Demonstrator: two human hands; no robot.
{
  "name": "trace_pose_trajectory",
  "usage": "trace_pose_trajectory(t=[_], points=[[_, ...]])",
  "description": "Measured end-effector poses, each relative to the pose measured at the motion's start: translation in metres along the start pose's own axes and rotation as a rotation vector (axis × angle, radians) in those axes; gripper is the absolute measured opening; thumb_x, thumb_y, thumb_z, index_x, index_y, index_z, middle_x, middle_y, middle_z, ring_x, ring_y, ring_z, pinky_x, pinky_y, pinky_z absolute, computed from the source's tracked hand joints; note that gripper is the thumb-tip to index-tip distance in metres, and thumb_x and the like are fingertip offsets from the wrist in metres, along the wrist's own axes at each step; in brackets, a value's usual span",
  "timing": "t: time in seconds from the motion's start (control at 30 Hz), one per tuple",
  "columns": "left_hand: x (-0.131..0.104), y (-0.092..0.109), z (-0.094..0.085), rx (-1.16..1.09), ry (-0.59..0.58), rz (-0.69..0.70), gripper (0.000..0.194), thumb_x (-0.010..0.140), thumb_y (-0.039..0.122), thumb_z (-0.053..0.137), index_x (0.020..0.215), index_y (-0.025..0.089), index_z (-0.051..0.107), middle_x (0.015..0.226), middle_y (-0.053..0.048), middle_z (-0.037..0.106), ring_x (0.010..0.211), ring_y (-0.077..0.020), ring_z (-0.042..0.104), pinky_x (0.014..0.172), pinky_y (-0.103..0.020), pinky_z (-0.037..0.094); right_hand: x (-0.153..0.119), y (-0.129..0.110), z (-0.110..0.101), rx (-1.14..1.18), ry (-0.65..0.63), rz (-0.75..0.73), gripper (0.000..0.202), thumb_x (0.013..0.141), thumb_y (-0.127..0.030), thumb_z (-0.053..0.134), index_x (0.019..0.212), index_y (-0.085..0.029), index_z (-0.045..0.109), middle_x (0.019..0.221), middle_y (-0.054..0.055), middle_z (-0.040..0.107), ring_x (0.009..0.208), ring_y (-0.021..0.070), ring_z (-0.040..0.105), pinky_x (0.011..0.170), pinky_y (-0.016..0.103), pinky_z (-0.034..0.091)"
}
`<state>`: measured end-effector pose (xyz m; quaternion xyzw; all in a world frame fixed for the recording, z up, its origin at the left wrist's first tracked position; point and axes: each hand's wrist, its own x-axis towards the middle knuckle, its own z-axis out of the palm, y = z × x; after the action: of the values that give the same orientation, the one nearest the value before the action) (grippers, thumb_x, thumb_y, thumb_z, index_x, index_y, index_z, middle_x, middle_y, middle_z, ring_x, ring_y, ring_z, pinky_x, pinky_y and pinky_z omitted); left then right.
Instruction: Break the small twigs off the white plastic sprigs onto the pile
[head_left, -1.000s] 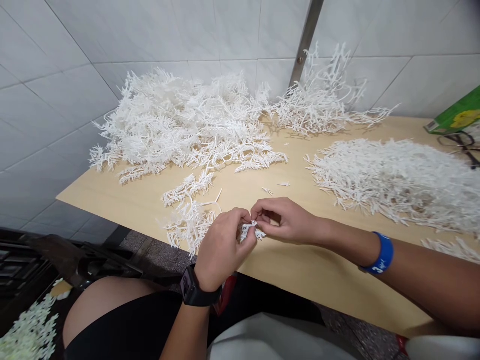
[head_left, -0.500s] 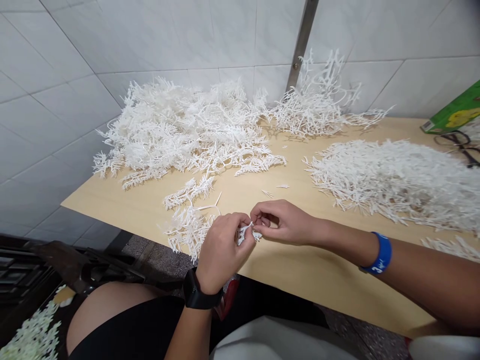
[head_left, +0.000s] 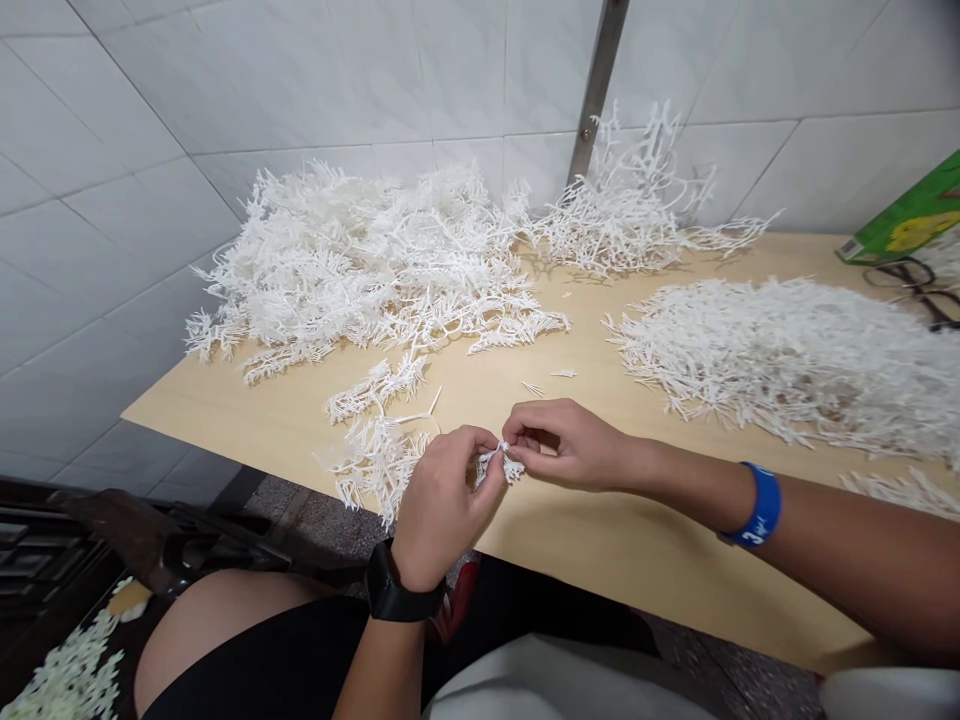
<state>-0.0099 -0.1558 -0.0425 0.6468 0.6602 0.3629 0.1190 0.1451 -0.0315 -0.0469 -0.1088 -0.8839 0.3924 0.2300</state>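
Note:
Between my two hands, near the table's front edge, is a small white branched plastic sprig [head_left: 513, 468], partly hidden by fingers. My left hand [head_left: 450, 490], with a black watch on its wrist, pinches the sprig from the left. Thumb and forefinger of my right hand [head_left: 559, 440] pinch at the sprig's upper end, very close to the left fingertips. Just left of my left hand, a larger white branched piece [head_left: 379, 455] lies at the table edge. Two tiny loose white bits [head_left: 533, 388] rest beyond my hands.
On the tabletop [head_left: 637, 540], a tall heap of white branched pieces [head_left: 360, 260] stands back left, with bare white stems [head_left: 630, 220] beside it. A flat pile of small white sprigs [head_left: 795, 360] spreads right. Eyeglasses [head_left: 911, 280] and a green box [head_left: 904, 215] lie far right.
My right fingertips have shifted very slightly at the sprig. Both hands otherwise stay in place, and the view has moved a little.

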Motion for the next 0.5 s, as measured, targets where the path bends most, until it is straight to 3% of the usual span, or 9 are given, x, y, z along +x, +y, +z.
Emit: trace_pose_trajectory(t=[0.23, 0.5], points=[[0.0012, 0.0003, -0.0013, 0.036, -0.005, 0.039, 0.005, 0.087, 0.017, 0.055, 0.09, 0.02, 0.058, 0.084, -0.001, 0.066, 0.08, -0.0174, 0.059, 0.074, -0.03, 0.043, 0.0001, 0.0, 0.0002, -0.022, -0.014, -0.008, 0.003, 0.085, -0.016, 0.057, 0.084, -0.016, 0.06, 0.069, -0.001, 0.057, 0.058, 0.0082, 0.047, 0.055, 0.02, 0.038], [0.0036, 0.0034, -0.0015, 0.063, -0.032, -0.027, 0.007, 0.088, 0.02, 0.055, 0.092, 0.021, 0.061, 0.081, 0.001, 0.067, 0.075, -0.0163, 0.058, 0.069, -0.029, 0.041, -0.0006, 0.0009, 0.0003, -0.011, 0.005, 0.0, 0.005, 0.085, -0.013, 0.056, 0.086, -0.017, 0.059, 0.072, -0.001, 0.057, 0.059, 0.0081, 0.048, 0.056, 0.02, 0.038]])
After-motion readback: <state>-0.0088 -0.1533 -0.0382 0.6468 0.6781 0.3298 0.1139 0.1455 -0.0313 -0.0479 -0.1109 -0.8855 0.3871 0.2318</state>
